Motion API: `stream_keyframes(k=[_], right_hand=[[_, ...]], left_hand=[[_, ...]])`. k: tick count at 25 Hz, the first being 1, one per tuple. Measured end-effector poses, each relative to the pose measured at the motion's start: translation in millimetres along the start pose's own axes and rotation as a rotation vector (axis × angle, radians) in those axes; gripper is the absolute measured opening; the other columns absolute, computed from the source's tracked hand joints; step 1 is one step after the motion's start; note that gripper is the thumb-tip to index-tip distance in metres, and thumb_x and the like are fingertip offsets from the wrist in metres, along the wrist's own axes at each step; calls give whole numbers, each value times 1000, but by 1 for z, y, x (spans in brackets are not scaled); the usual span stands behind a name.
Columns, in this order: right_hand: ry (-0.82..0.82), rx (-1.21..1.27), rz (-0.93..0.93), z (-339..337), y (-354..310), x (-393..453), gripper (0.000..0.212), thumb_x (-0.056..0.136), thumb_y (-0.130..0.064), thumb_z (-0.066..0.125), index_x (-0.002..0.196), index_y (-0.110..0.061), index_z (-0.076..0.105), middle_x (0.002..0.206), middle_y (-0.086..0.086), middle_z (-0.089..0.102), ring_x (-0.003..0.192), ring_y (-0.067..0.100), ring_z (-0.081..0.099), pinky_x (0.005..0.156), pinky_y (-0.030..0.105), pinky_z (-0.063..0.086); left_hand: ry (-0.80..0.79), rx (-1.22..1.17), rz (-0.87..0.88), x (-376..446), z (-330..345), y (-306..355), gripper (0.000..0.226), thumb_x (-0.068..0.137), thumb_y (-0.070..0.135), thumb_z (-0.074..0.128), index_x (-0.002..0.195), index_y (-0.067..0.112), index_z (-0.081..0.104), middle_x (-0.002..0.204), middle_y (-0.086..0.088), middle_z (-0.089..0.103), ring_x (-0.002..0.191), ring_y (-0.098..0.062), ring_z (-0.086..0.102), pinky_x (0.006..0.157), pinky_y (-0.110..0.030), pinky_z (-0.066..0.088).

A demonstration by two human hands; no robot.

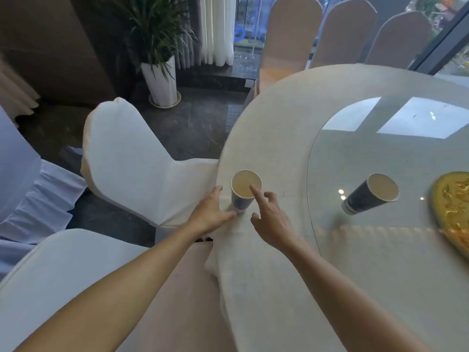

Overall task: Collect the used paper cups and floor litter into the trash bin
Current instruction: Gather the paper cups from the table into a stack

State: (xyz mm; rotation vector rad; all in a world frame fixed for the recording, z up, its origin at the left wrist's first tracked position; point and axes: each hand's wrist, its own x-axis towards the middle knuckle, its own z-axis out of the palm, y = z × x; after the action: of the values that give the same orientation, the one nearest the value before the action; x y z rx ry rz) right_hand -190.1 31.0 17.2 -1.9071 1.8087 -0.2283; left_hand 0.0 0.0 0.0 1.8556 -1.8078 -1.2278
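Observation:
A dark blue paper cup [242, 190] stands upright near the left edge of the round table [279, 118], on the white cloth. My left hand [212, 212] is spread beside it, its fingers at the cup's base. My right hand [270, 217] hovers on the cup's right with the forefinger stretched over the rim; I cannot tell if it touches. A second dark blue paper cup [369, 194] stands on the glass turntable [380, 153], well to the right of both hands. No trash bin or floor litter is in sight.
White-covered chairs stand at the table: one [132, 158] just left of the cup, one [63, 275] beneath my left arm, several beige ones [291, 34] at the far side. A gold plate [454, 207] lies at the right edge. A potted plant [162, 74] stands on the dark floor.

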Motion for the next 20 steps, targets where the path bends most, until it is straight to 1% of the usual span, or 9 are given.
stream_keyframes(k=[2,4,6,9,11,12,14,16,20], right_hand=[[44,-21,32,7,-1,17,62,94,-15,53,149,-32,31,140,10,37,84,38,62,72,44,55],[56,-37,46,14,-1,27,36,96,-19,54,131,-21,48,134,8,43,84,38,62,72,44,54],[79,14,57,16,-2,30,19,97,-23,56,113,-13,56,122,7,50,85,34,60,73,42,53],[98,158,73,17,0,22,16,93,-25,62,103,-12,60,108,3,53,86,26,60,77,39,53],[88,307,119,9,2,14,15,85,-25,66,97,-16,66,102,-2,55,89,16,63,82,35,56],[75,376,145,3,3,11,14,81,-24,66,93,-18,68,100,-4,57,89,11,66,82,35,57],[58,481,201,-11,7,1,15,76,-20,64,90,-20,70,100,-4,59,86,7,69,81,36,59],[82,532,239,-24,17,-11,20,75,-20,62,93,-23,69,103,-3,61,85,7,70,81,40,60],[184,527,277,-52,50,-35,24,77,-26,62,101,-30,63,102,-5,67,84,11,69,80,44,61]], left_hand=[[-30,-41,0,15,3,-7,96,83,31,81,161,16,29,162,-10,42,147,-28,45,116,-41,42],[-75,-64,-17,22,8,-11,94,82,26,81,161,20,30,161,-11,42,145,-28,47,113,-38,43],[-84,-91,11,28,12,-11,91,80,24,82,157,26,35,156,-5,47,139,-26,51,105,-34,45],[-83,-141,53,26,10,-6,85,75,23,88,149,26,45,141,5,56,121,-14,54,91,-26,44],[-77,-176,68,22,13,0,81,69,24,93,138,28,51,127,10,63,113,-11,61,82,-23,49],[-86,-187,69,21,16,4,79,66,27,95,132,31,53,120,13,67,108,-11,66,79,-21,52],[-115,-181,59,18,21,16,74,62,33,96,122,37,52,109,17,70,98,-4,69,70,-20,54],[-151,-191,67,16,29,32,70,61,36,96,115,36,52,103,14,71,93,-6,69,68,-26,57],[-242,-191,98,15,58,74,64,65,35,88,113,32,47,103,8,70,92,-16,72,74,-42,60]])
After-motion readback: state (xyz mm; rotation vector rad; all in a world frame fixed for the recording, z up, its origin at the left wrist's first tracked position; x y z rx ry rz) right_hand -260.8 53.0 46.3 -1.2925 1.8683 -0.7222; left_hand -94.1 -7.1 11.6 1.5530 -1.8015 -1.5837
